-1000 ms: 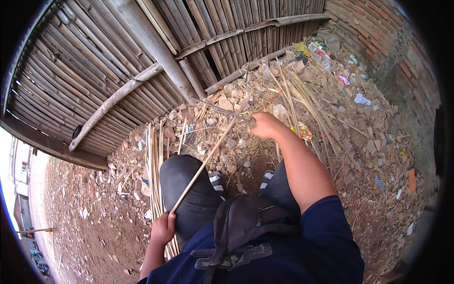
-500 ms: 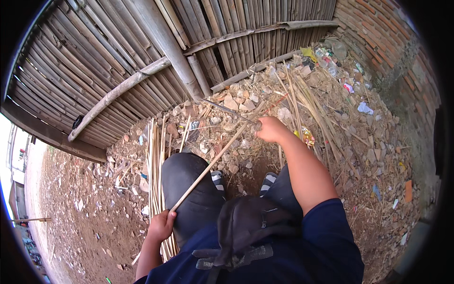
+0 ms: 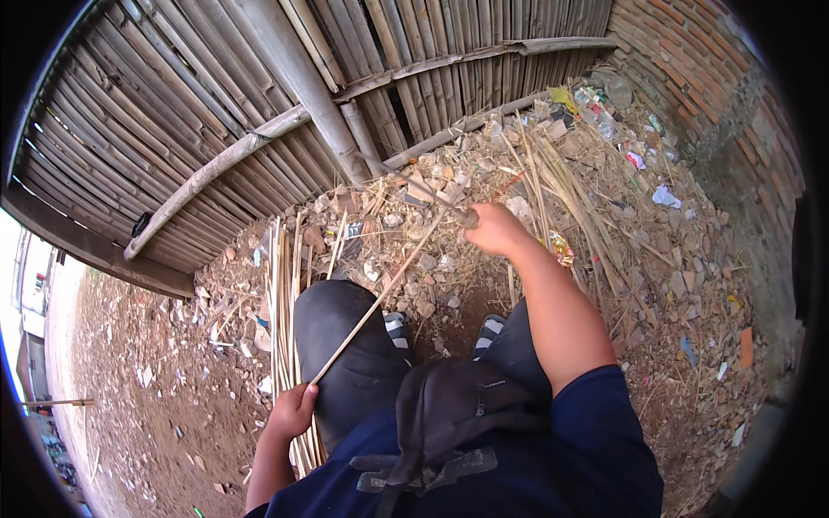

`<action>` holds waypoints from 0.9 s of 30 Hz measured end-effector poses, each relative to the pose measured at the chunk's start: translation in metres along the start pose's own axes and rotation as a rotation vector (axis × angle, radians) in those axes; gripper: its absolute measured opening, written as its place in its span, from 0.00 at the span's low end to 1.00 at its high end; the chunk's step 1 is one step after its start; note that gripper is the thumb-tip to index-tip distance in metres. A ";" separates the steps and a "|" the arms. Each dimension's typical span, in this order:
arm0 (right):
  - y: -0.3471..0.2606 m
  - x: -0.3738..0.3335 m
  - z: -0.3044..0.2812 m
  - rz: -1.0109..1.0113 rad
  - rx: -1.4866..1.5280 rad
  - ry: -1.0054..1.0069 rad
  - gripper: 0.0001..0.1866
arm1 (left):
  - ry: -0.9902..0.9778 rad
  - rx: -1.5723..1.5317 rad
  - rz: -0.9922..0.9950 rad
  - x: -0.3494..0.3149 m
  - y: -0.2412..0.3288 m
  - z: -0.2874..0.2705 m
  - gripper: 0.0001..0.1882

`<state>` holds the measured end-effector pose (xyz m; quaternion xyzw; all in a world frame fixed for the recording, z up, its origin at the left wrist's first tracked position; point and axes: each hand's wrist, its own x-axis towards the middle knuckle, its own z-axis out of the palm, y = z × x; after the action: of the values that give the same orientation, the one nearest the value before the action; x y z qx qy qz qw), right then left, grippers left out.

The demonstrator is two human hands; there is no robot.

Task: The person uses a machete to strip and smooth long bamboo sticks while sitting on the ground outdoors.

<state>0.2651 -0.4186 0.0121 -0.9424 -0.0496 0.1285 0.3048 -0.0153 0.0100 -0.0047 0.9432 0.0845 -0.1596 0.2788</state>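
Observation:
My left hand (image 3: 295, 410) is closed around the lower end of a long, pale bamboo strip (image 3: 363, 322), beside my left knee. The strip slants up and away to the right, across my dark trouser leg. My right hand (image 3: 499, 230) grips the handle of a long knife (image 3: 429, 193), its thin dark blade pointing to the far left. The blade lies by the strip's far end; whether they touch I cannot tell. Close to my left leg lies a bundle of split bamboo strips (image 3: 281, 302).
A bamboo wall (image 3: 199, 95) with a thick post (image 3: 315, 95) rises ahead, and a brick wall (image 3: 708, 78) stands at the right. Stones, straw and litter cover the ground. More long strips (image 3: 574, 194) lie ahead on the right.
The knife and my right hand have shifted slightly left, and the blade is now blurred. The strip's far end looks lower against the blade. My left hand has barely moved.

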 end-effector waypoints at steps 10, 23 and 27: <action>0.006 0.003 0.010 -0.035 0.010 -0.139 0.15 | -0.013 -0.032 0.009 -0.001 0.000 0.003 0.26; -0.042 -0.026 0.004 -0.178 -0.246 -0.257 0.10 | 0.132 0.120 0.063 -0.005 0.000 0.015 0.24; 0.021 0.009 0.005 -0.030 -0.009 0.005 0.13 | 0.178 0.158 0.072 -0.004 0.008 0.018 0.21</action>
<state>0.2728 -0.4318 -0.0061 -0.9432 -0.0636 0.1214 0.3026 -0.0214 -0.0066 -0.0136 0.9751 0.0621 -0.0715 0.2004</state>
